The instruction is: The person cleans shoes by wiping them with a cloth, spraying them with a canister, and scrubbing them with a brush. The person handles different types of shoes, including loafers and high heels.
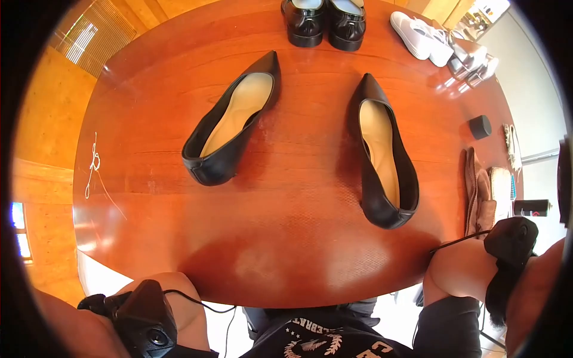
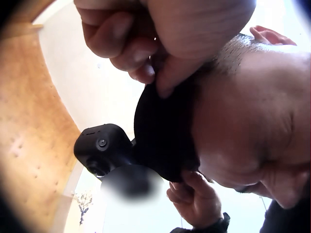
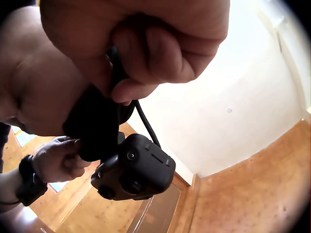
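While gripped, head strap [image 3: 97, 126] upright, camera [image 3: 133, 170] down.

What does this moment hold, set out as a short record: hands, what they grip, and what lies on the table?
left hand: raised at the person's head, fingers pinch the black head strap
right hand: raised too, fingers curled round the same strap
head camera: black, mounted on the strap
table: red-brown, oval
nearest shoes: two black pointed heels, lying apart, toes away from the person
far edge: black loafers, white sneakers
right side: small black cylinder, brown cloth
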`<action>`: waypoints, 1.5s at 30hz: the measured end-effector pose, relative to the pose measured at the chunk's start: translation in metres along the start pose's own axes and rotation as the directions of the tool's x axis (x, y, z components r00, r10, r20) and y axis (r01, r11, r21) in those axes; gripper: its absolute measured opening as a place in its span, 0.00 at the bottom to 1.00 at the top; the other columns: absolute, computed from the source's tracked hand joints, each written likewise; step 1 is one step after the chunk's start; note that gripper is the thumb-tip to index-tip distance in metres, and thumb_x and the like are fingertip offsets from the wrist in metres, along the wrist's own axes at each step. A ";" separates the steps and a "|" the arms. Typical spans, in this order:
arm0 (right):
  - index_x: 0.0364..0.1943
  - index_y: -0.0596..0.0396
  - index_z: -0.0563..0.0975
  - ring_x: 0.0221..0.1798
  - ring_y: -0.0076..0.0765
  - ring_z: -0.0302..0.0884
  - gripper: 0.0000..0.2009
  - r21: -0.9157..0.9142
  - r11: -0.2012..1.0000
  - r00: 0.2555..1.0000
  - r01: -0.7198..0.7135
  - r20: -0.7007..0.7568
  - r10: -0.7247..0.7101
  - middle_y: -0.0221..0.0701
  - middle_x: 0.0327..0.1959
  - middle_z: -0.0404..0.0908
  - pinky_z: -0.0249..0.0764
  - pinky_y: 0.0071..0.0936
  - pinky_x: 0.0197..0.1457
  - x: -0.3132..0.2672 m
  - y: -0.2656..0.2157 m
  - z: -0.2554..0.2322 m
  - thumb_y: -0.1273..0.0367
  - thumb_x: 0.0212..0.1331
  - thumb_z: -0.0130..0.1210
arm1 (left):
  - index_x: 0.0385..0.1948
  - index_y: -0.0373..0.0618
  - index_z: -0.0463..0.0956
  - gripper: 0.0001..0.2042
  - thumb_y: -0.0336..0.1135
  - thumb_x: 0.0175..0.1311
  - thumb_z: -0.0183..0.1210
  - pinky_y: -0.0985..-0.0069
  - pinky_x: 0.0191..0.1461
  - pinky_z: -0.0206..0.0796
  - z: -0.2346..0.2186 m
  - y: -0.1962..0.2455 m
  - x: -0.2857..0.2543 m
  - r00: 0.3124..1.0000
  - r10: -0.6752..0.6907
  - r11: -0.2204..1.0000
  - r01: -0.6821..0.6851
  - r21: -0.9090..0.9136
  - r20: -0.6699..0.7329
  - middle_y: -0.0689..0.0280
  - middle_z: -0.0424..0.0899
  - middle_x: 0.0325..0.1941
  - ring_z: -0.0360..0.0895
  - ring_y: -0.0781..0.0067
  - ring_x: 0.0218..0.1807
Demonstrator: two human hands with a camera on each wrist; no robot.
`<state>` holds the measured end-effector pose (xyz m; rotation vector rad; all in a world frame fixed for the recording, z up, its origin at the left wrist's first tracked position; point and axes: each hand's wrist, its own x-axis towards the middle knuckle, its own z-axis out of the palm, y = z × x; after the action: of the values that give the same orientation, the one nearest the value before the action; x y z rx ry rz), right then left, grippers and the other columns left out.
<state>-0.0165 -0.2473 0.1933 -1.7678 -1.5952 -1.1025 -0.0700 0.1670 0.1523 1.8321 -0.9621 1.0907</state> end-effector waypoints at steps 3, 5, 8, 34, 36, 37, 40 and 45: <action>0.34 0.62 0.73 0.20 0.26 0.58 0.23 -0.009 1.000 1.000 -0.011 -0.015 0.011 0.31 0.25 0.68 0.54 0.24 0.21 -0.003 0.002 0.003 0.51 0.71 0.49 | 0.45 0.47 0.65 0.16 0.47 0.68 0.56 0.70 0.33 0.58 0.002 -0.003 0.001 1.000 0.003 1.000 -0.003 0.022 0.001 0.63 0.73 0.35 0.69 0.69 0.29; 0.35 0.62 0.73 0.20 0.26 0.58 0.23 -0.014 1.000 1.000 -0.020 -0.020 0.020 0.31 0.25 0.68 0.54 0.24 0.21 -0.006 0.004 0.005 0.51 0.71 0.49 | 0.45 0.46 0.65 0.16 0.47 0.68 0.56 0.70 0.33 0.58 0.003 -0.007 0.000 1.000 0.000 0.999 0.000 0.038 0.003 0.63 0.73 0.35 0.69 0.69 0.29; 0.35 0.62 0.73 0.20 0.27 0.58 0.23 -0.015 1.000 0.999 -0.025 -0.025 0.025 0.31 0.25 0.68 0.54 0.24 0.21 -0.008 0.005 0.006 0.51 0.71 0.50 | 0.44 0.46 0.66 0.16 0.47 0.68 0.57 0.70 0.33 0.58 0.006 -0.009 -0.003 1.000 0.002 0.998 -0.001 0.064 -0.011 0.63 0.74 0.35 0.69 0.69 0.29; 0.35 0.64 0.74 0.21 0.27 0.59 0.24 -0.043 0.996 0.995 -0.084 -0.063 0.081 0.30 0.24 0.67 0.54 0.24 0.24 -0.021 0.016 0.014 0.51 0.69 0.53 | 0.43 0.43 0.70 0.18 0.49 0.66 0.60 0.70 0.31 0.57 0.012 -0.025 -0.007 1.000 -0.003 0.988 0.007 0.157 -0.026 0.63 0.75 0.33 0.70 0.70 0.28; 0.35 0.64 0.74 0.21 0.27 0.59 0.24 -0.042 0.996 0.994 -0.085 -0.069 0.082 0.30 0.24 0.67 0.54 0.24 0.24 -0.021 0.016 0.014 0.51 0.69 0.53 | 0.43 0.43 0.70 0.18 0.49 0.66 0.60 0.70 0.30 0.57 0.012 -0.025 -0.006 1.000 -0.005 0.987 0.009 0.158 -0.026 0.63 0.75 0.33 0.70 0.70 0.28; 0.35 0.64 0.74 0.22 0.27 0.59 0.24 -0.044 0.996 0.994 -0.081 -0.071 0.078 0.30 0.24 0.67 0.54 0.24 0.24 -0.021 0.015 0.014 0.51 0.69 0.53 | 0.43 0.43 0.71 0.18 0.49 0.66 0.60 0.70 0.30 0.57 0.011 -0.023 -0.006 1.000 -0.005 0.987 0.009 0.161 -0.026 0.63 0.75 0.33 0.70 0.70 0.27; 0.35 0.64 0.74 0.22 0.27 0.59 0.24 -0.043 0.996 0.994 -0.075 -0.081 0.071 0.30 0.24 0.67 0.54 0.25 0.24 -0.021 0.013 0.014 0.51 0.68 0.53 | 0.43 0.43 0.71 0.19 0.49 0.66 0.60 0.70 0.30 0.57 0.009 -0.020 -0.004 1.000 0.003 0.987 0.001 0.159 -0.026 0.63 0.75 0.33 0.70 0.70 0.27; 0.35 0.65 0.74 0.22 0.27 0.60 0.24 -0.051 0.997 0.994 -0.063 -0.092 0.058 0.30 0.24 0.67 0.54 0.25 0.25 -0.023 0.012 0.017 0.51 0.68 0.54 | 0.43 0.42 0.72 0.19 0.50 0.66 0.61 0.70 0.29 0.57 0.009 -0.019 -0.007 0.999 0.019 0.986 -0.013 0.169 -0.036 0.63 0.75 0.33 0.70 0.70 0.27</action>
<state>-0.0009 -0.2479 0.1670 -1.7630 -1.4614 -1.1898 -0.0522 0.1680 0.1384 1.9349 -0.8872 1.2449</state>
